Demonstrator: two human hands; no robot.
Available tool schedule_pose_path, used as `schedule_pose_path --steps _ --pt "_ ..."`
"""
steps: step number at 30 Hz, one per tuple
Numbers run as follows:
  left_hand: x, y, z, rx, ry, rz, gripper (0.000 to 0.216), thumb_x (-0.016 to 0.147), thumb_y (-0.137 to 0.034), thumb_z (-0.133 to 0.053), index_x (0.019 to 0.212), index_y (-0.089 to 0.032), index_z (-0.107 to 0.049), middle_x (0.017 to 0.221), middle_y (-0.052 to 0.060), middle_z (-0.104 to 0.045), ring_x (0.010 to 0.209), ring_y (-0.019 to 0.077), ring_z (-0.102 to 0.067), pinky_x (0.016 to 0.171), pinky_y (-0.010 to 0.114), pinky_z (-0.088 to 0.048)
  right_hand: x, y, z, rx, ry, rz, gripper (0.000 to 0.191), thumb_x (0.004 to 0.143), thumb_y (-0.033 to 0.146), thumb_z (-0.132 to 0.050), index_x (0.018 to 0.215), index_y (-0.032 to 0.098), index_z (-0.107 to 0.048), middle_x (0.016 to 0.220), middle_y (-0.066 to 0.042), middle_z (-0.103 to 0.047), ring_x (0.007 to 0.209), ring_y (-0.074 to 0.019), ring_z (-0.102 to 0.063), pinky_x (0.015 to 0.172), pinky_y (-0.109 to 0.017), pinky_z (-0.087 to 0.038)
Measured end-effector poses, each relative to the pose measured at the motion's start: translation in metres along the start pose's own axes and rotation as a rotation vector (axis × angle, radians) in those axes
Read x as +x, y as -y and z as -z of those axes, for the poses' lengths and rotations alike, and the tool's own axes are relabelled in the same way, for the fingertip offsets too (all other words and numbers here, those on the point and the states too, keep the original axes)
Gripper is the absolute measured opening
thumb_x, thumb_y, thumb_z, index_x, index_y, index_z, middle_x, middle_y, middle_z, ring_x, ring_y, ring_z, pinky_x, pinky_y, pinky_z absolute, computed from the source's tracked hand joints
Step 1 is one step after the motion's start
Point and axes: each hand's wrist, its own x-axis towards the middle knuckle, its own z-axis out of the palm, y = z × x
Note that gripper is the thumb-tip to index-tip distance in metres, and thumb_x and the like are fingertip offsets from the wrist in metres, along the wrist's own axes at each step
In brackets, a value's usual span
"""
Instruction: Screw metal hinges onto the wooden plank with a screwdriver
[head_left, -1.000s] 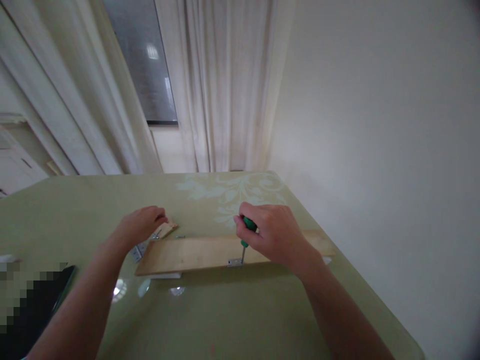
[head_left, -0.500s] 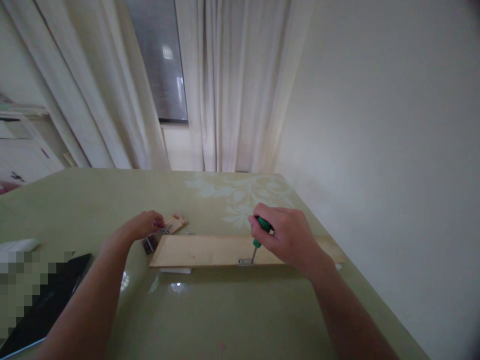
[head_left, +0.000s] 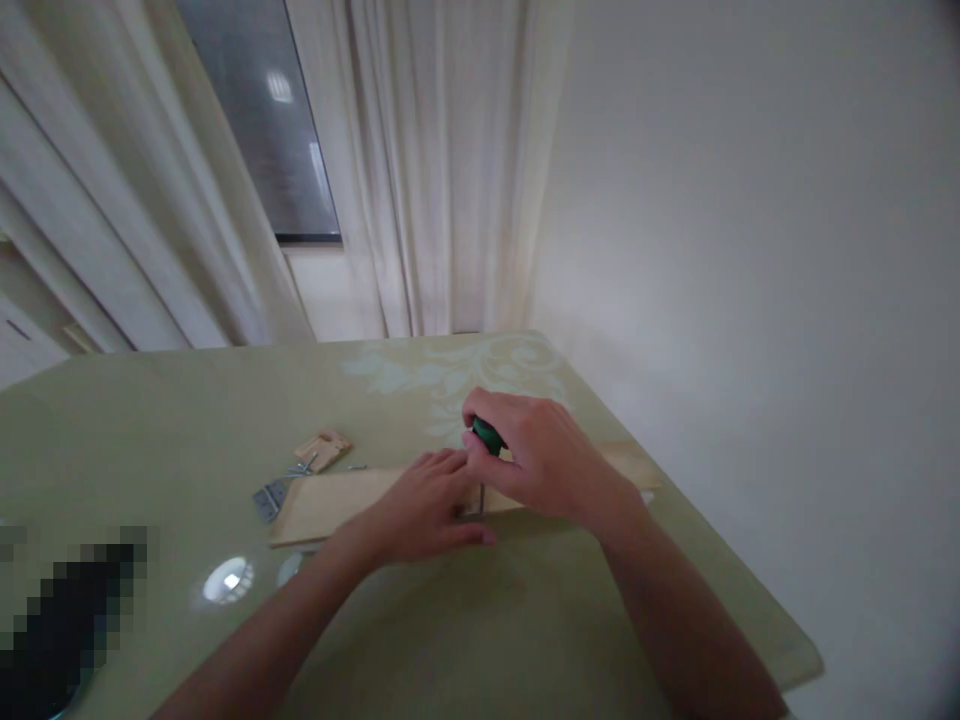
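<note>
A long pale wooden board [head_left: 330,505] lies across the green table [head_left: 187,410]. My right hand [head_left: 540,455] is closed round a green-handled screwdriver [head_left: 486,438], held upright with its shaft down at the board's near edge. My left hand [head_left: 424,510] rests on the board beside the shaft, fingers close together by the screwdriver tip; whatever they hold there is hidden. A metal hinge [head_left: 270,497] lies at the board's left end, with a small wooden piece [head_left: 322,447] and loose screws just behind it.
The table's right edge [head_left: 720,570] drops off near a plain wall. Curtains [head_left: 420,170] and a window stand behind the far edge. A dark blurred object [head_left: 67,610] lies at the near left of the table.
My left hand left the small parts at the board's left end and moved right onto the board beside the screwdriver. My right hand kept hold of the screwdriver.
</note>
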Motion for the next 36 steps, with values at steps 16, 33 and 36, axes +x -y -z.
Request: schedule_pose_path --steps 16,33,36 --pt "0.001 0.009 -0.028 0.148 0.054 0.051 0.025 0.094 -0.044 -0.069 0.103 -0.020 -0.070 0.115 0.012 -0.072 0.111 0.0316 -0.064 0.098 0.045 -0.048 0.000 -0.010 0.001 -0.023 0.022 -0.007 0.013 0.103 0.036 -0.054 0.104 0.024 -0.058 0.084 0.000 -0.070 0.071 -0.0157 -0.057 0.066 -0.029 -0.029" --pt "0.002 0.009 -0.027 0.164 0.019 0.007 0.055 0.095 -0.046 -0.068 0.144 -0.026 -0.054 0.136 0.011 -0.063 0.122 0.0315 -0.059 0.101 0.044 -0.045 0.015 -0.011 -0.020 -0.289 -0.104 -0.213 0.017 0.098 0.034 -0.052 0.105 0.023 -0.063 0.085 -0.004 -0.075 0.070 -0.0195 -0.063 0.059 -0.031 -0.021" --pt "0.001 0.010 -0.029 0.161 0.014 0.012 0.047 0.095 -0.045 -0.068 0.136 -0.025 -0.059 0.133 0.011 -0.064 0.121 0.0316 -0.059 0.101 0.045 -0.045 0.014 -0.013 -0.019 -0.236 -0.114 -0.162 0.013 0.096 0.032 -0.054 0.101 0.023 -0.063 0.084 -0.002 -0.074 0.070 -0.0177 -0.061 0.061 -0.030 -0.024"
